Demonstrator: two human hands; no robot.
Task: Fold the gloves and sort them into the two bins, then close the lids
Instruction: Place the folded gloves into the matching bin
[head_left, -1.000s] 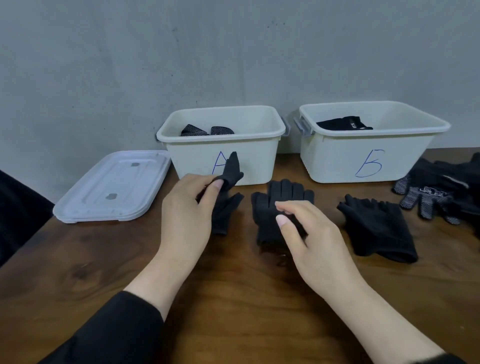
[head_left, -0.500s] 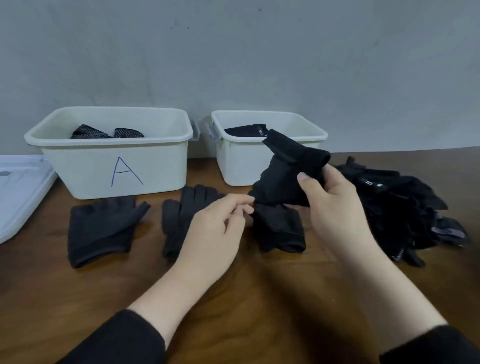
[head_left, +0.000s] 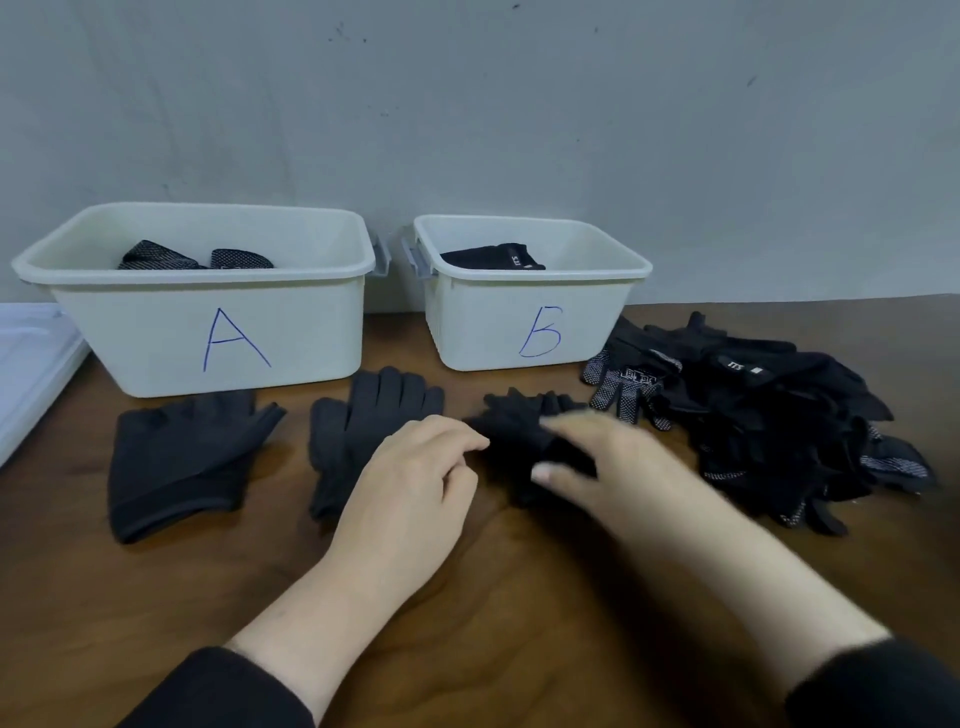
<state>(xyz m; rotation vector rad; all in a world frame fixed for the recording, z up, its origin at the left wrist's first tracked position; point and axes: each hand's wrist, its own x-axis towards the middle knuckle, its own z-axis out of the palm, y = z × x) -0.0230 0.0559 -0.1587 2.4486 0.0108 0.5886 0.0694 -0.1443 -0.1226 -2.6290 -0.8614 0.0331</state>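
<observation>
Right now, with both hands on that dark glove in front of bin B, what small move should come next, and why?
Probably flatten the dark glove on the table and fold it over. It lies bunched between the left hand and the blurred right hand, while the two gloves further left already lie flat. Bin A and bin B both stand open.

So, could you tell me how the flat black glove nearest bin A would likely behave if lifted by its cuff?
The black glove looks like soft knit lying limp, so it would probably droop. It seems thin, so likely light, and unlikely to slip.
</observation>
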